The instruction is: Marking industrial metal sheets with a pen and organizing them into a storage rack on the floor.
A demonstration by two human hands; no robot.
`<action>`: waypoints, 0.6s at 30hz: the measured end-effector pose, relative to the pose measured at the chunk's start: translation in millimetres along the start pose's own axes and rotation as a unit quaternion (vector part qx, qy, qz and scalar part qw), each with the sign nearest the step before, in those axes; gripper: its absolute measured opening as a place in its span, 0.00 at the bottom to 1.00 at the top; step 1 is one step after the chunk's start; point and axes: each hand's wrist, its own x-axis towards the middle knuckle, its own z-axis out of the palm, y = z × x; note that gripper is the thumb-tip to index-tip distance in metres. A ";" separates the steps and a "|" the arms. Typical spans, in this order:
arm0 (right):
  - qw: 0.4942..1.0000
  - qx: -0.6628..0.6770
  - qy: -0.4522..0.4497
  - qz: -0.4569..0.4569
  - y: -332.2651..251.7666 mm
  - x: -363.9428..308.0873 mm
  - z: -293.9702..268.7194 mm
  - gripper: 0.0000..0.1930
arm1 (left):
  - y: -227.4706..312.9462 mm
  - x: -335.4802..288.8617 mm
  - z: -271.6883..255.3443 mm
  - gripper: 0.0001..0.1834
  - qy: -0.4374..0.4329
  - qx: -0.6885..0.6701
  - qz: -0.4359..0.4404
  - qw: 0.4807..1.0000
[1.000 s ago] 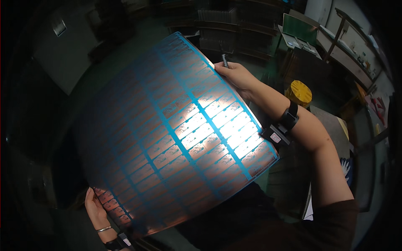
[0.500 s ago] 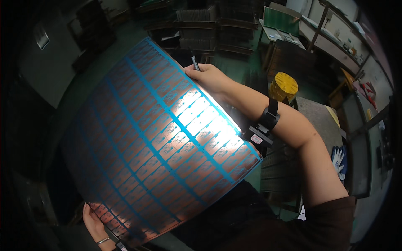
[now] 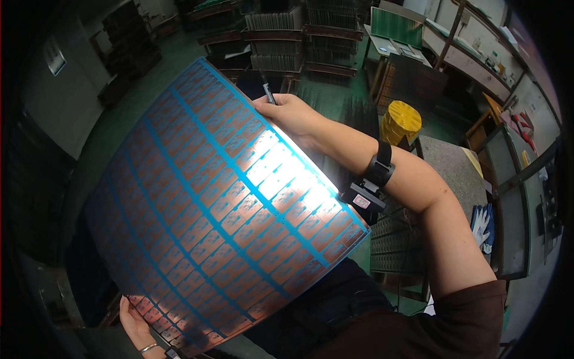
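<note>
1. Large rectangular copper-coloured panel with blue grid bands and rows of small printed patterns: held up in front of the person's torso, tilted, one corner toward upper left, another toward right. Bright white glare near its upper-right edge.
2. Right hand: at the panel's upper-right edge. Thumb on the edge, other fingers bent and mostly behind the panel; edge pinched between them. Slim dark pen-like stick pokes up from the same hand.
3. Left hand: at the panel's lower-left edge, touching it. Visible fingers close together, the rest hidden; can't tell how firmly they press.
4. Silver-coloured bangle on left wrist, small black device just beside it, cut by lower picture edge.
5. Black strap with boxy black unit around right forearm, near the panel's right edge. Dark brown short sleeve on upper arm.
6. Right of the arm: white gloves on a dark blue item. Beyond the forearm: yellow-covered round drum, grey-topped table.
7. Back: dark racks of upright thin sheets, upright green board on a table, green floor.
</note>
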 end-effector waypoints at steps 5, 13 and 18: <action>1.000 -0.009 0.002 0.003 -0.3 -1.5 1.8 0.07 | 0.2 -4.2 5.3 0.11 0.011 0.007 -0.001 1.000; 0.996 -0.091 -0.021 0.002 -6.5 -7.9 11.3 0.10 | -0.3 -7.7 -5.5 0.06 -0.014 -0.006 0.008 1.000; 0.984 -0.172 -0.031 -0.019 -8.0 -17.2 5.1 0.11 | -12.7 -8.5 20.2 0.06 0.082 0.003 0.037 0.996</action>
